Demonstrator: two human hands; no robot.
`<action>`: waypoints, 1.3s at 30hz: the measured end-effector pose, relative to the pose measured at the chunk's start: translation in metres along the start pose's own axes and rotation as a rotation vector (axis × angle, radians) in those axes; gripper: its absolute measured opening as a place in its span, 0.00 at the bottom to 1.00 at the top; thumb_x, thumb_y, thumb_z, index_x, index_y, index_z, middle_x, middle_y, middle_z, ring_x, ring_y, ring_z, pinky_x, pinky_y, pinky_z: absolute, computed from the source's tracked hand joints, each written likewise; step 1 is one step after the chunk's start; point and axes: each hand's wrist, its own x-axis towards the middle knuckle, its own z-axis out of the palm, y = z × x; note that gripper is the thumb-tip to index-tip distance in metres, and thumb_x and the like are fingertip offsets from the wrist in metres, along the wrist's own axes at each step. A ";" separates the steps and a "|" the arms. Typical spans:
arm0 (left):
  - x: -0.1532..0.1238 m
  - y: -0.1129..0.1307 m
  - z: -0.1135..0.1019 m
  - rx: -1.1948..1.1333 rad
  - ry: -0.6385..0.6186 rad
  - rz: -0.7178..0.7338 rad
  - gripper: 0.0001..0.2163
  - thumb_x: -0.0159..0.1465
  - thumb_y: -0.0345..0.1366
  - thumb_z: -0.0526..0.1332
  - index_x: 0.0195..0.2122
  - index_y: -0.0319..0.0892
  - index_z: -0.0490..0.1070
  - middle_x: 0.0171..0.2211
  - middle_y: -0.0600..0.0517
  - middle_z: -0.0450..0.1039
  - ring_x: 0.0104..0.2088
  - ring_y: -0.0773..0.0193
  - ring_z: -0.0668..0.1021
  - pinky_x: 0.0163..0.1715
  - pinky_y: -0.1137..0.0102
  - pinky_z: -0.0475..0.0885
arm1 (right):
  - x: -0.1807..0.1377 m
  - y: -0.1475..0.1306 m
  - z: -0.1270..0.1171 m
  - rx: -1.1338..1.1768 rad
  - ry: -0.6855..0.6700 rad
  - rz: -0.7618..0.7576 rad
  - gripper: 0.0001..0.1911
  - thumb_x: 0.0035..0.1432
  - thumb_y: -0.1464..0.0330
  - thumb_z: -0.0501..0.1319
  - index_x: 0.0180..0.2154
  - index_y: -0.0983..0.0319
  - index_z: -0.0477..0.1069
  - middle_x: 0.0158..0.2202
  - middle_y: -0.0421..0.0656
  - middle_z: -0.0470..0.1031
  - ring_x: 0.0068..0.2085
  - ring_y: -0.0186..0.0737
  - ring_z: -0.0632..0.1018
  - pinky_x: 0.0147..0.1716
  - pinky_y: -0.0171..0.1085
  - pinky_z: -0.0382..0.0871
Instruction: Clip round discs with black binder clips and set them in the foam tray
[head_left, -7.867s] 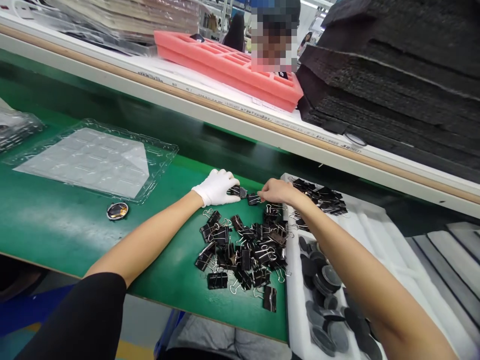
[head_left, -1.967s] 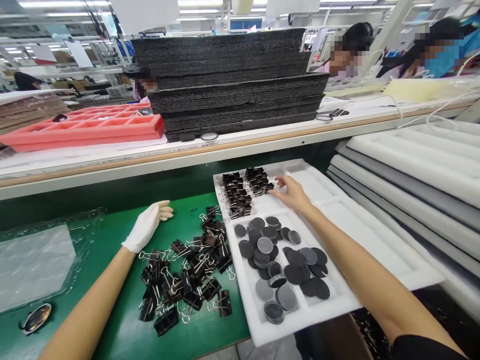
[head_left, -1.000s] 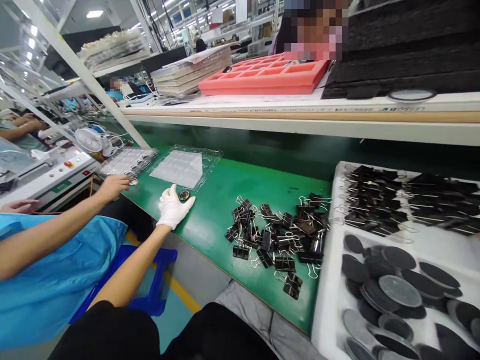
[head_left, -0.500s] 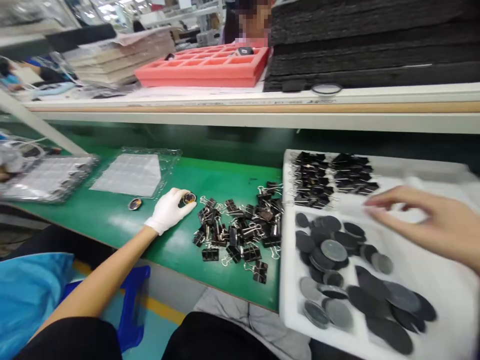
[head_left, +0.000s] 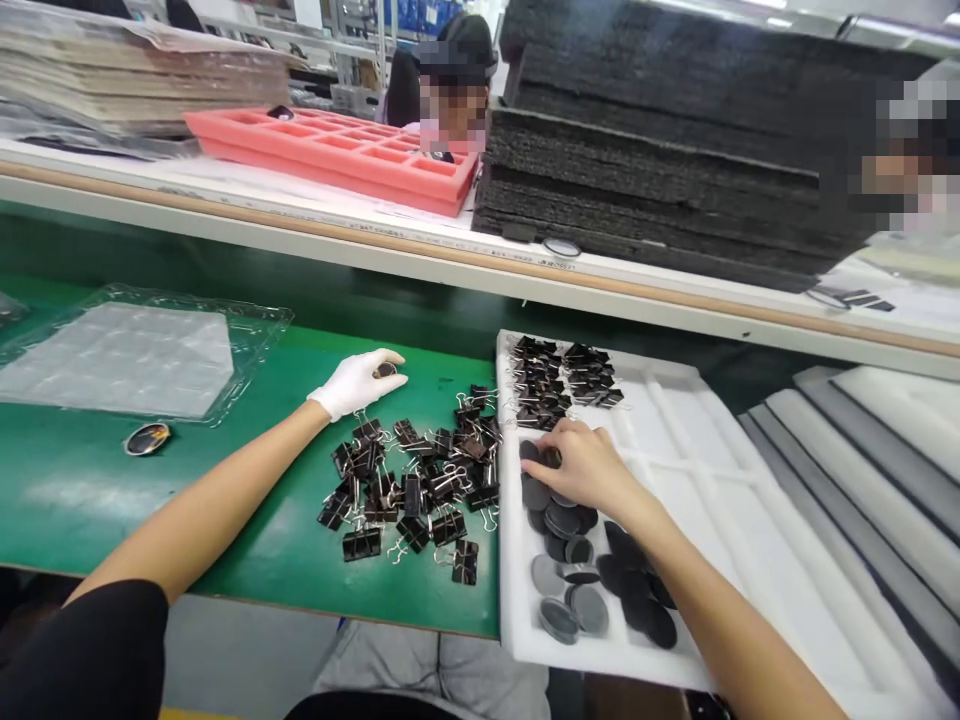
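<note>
My left hand (head_left: 358,382), in a white glove, is closed around a small round piece (head_left: 385,370) with a dark face, held between thumb and fingers over the green table. A similar round piece (head_left: 148,439), dark with gold-orange marks and a pale rim, lies further left. My bare right hand (head_left: 581,462) reaches into the white foam tray (head_left: 701,440), its thumb and fingertips pinched on a black disc (head_left: 551,456). Several more black and grey discs (head_left: 564,518) are piled in the same compartment, partly hidden by my hand and forearm.
Loose black binder clips (head_left: 412,490) are heaped between my hands, and more clips (head_left: 541,375) fill the tray's far-left compartment. A clear plastic tray (head_left: 259,325) lies at left. A shelf edge (head_left: 360,250) crosses above, carrying red foam (head_left: 337,165) and stacked black foam (head_left: 637,190).
My right hand has moved left and down to the discs from above the tray's right side. My left hand still holds the round piece. The camera view has turned right.
</note>
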 end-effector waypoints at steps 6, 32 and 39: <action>-0.017 0.013 0.002 -0.931 -0.084 -0.191 0.25 0.64 0.51 0.67 0.57 0.42 0.71 0.48 0.42 0.78 0.31 0.65 0.79 0.26 0.70 0.71 | 0.004 -0.011 -0.018 0.032 -0.040 -0.037 0.18 0.64 0.65 0.55 0.21 0.58 0.66 0.27 0.44 0.75 0.28 0.43 0.74 0.32 0.41 0.60; -0.015 0.026 0.012 -0.753 -0.195 0.020 0.29 0.75 0.47 0.50 0.69 0.32 0.56 0.21 0.56 0.70 0.20 0.68 0.70 0.26 0.72 0.66 | 0.143 -0.147 0.015 0.847 0.067 -0.032 0.21 0.59 0.49 0.66 0.39 0.60 0.73 0.37 0.44 0.79 0.37 0.42 0.77 0.39 0.40 0.69; -0.015 0.050 -0.052 -0.030 -0.227 0.097 0.25 0.70 0.60 0.50 0.43 0.44 0.76 0.26 0.52 0.73 0.22 0.63 0.71 0.29 0.68 0.64 | 0.119 -0.132 -0.011 1.547 0.025 0.103 0.27 0.41 0.50 0.78 0.38 0.60 0.79 0.39 0.45 0.81 0.41 0.43 0.81 0.38 0.38 0.71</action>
